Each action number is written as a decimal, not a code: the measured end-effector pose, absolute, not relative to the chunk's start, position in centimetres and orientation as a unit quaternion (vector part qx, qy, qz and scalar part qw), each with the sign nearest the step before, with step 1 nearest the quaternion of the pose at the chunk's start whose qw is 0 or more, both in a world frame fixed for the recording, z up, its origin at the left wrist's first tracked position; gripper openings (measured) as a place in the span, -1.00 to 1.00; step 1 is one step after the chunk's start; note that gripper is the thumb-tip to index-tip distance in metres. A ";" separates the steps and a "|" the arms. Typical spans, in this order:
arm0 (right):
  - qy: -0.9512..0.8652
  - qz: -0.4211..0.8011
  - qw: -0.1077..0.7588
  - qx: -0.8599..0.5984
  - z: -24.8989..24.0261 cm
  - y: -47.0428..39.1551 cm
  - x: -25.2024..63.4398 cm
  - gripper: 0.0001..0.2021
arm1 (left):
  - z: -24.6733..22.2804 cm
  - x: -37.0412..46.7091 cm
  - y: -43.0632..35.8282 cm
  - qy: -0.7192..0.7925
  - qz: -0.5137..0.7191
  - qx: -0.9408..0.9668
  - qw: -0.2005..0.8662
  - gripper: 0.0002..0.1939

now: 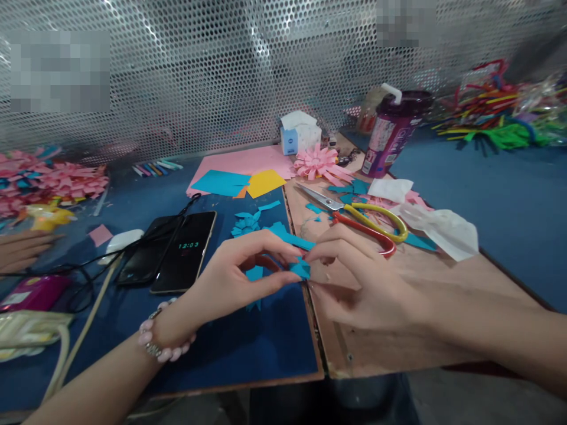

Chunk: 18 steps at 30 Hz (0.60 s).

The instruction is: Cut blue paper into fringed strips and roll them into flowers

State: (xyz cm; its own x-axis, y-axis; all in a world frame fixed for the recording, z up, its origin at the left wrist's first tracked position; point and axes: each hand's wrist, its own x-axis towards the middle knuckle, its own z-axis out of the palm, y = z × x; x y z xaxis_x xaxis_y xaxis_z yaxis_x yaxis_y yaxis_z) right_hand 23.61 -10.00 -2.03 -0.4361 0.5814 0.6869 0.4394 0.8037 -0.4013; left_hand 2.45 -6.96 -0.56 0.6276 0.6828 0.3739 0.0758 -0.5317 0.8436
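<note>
Between my two hands is a small piece of blue paper (pixel 300 269). My left hand (pixel 248 268), with a beaded bracelet at the wrist, pinches its left side. My right hand (pixel 363 280) has its fingertips bent close together at a blue strip on the right side. Just behind my left hand lies a curled blue paper flower (pixel 246 224). Scissors (pixel 367 219) with yellow and red handles rest beyond my right hand, their blades partly open. Blue paper scraps (pixel 354 188) lie beside them.
Two dark phones (pixel 183 251) with cables are at the left. Behind are pink paper (pixel 241 162), a pink paper flower (pixel 319 163), a tissue box (pixel 301 136) and a purple cup (pixel 390 136). Another person's hand (pixel 26 248) shows at the left edge.
</note>
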 end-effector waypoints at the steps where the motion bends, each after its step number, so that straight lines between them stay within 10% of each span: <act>1: -0.843 0.083 0.436 -0.303 -2.0 -10.0 23.6 -0.78 | -0.6 2.4 -6.9 0.236 0.362 0.799 0.419 -0.75; 18: -0.820 0.223 0.433 -0.300 -1.9 -10.1 24.1 -0.80 | -0.2 2.4 -6.9 0.206 0.361 0.865 0.281 -0.74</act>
